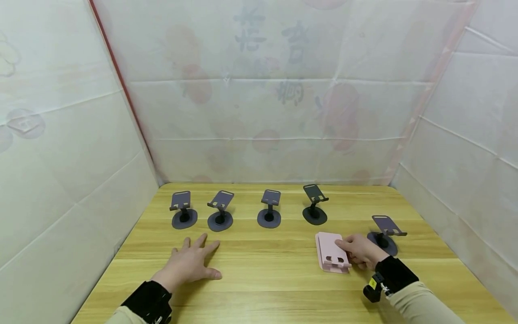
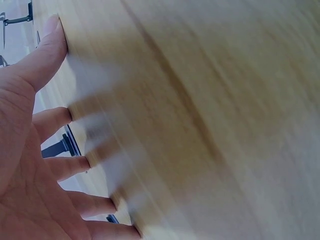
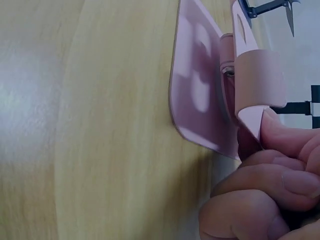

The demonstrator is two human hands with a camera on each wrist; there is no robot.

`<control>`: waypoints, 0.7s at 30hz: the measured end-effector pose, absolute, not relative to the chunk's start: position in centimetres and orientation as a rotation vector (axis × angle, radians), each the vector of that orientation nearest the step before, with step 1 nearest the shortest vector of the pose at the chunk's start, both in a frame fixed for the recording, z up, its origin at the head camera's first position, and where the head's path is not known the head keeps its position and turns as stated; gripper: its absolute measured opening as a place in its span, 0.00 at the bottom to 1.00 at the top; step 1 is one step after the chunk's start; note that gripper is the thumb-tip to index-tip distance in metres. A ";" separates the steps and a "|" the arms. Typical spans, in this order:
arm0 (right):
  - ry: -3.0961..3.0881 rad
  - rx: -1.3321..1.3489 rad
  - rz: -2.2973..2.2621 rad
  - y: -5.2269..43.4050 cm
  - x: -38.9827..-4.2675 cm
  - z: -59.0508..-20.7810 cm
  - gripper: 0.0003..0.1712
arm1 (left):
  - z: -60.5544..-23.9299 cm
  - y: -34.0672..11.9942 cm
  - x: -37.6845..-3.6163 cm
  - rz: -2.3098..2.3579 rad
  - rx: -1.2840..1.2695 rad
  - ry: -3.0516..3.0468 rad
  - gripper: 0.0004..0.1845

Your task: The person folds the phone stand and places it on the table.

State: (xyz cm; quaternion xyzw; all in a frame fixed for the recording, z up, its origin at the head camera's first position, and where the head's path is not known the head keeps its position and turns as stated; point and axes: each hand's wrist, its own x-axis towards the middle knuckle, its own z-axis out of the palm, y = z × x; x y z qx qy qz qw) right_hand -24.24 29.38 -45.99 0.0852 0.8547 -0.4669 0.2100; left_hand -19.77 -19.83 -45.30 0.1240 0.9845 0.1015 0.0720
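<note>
1. Right hand (image 1: 362, 252): grip is closed on the pink folded phone stand (image 1: 332, 257). Thumb on top of the upper plate, other fingers curled at its right edge. The right wrist view shows fingertips (image 3: 280, 145) pinching the lip of the upper plate, which is lifted a bit off the lower plate.
2. Pink folded phone stand lies flat on the bench (image 1: 263, 270), front right area, cut-out end toward the person. It sits just left of the right-most dark stand (image 1: 386, 234) and in front of the black stand (image 1: 314, 204).
3. Left hand (image 1: 190, 265): grip wide open, holds nothing. Palm down, fingers spread and flat on the bench at front left. Left wrist view is motion-blurred, but the straight fingertips (image 2: 55, 30) touch the wood.
4. Back row, left to right: three grey-purple stands (image 1: 184, 209), (image 1: 220, 211), (image 1: 270, 209), then the black stand. All upright on round bases, spaced apart, plates tilted.
5. Right-most dark stand is set forward of that row, and its base is just beside the right hand's knuckles.
6. White sheeting with faint prints (image 1: 263, 99) walls the bench on three sides.
7. Both wrists wear black cuffs over beige sleeves.
</note>
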 end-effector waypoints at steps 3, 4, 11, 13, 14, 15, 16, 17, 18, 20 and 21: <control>2.393 0.246 -1.302 29.6 -24.1 -45.9 0.22 | -45.2 -19.8 -19.7 0.304 0.371 2.958 0.54; 2.400 0.248 -1.302 29.7 -24.1 -45.9 0.22 | -45.2 -19.8 -19.7 0.304 0.372 2.958 0.54; 2.430 0.215 -1.297 30.3 -24.1 -46.0 0.28 | -45.2 -19.7 -19.6 0.303 0.368 2.953 0.54; 2.438 0.211 -1.289 30.3 -24.1 -46.0 0.29 | -45.2 -19.7 -19.6 0.306 0.366 2.953 0.54; 2.446 0.215 -1.283 30.3 -24.1 -46.0 0.28 | -45.2 -19.7 -19.6 0.307 0.367 2.953 0.54; 2.455 0.216 -1.277 30.3 -24.1 -45.9 0.28 | -45.2 -19.7 -19.7 0.306 0.369 2.955 0.54; 2.464 0.220 -1.269 30.3 -24.1 -45.9 0.26 | -45.1 -19.7 -19.6 0.305 0.371 2.957 0.54; 2.477 0.222 -1.257 30.3 -24.0 -45.9 0.25 | -45.2 -19.7 -19.7 0.303 0.369 2.956 0.54; 2.492 0.220 -1.242 30.3 -24.0 -45.8 0.24 | -45.2 -19.8 -19.7 0.301 0.371 2.957 0.54; 2.524 0.213 -1.214 30.3 -24.0 -45.7 0.24 | -45.2 -19.8 -19.7 0.297 0.372 2.957 0.54; 2.540 0.216 -1.206 30.3 -24.1 -45.6 0.24 | -45.3 -19.7 -19.8 0.293 0.374 2.959 0.54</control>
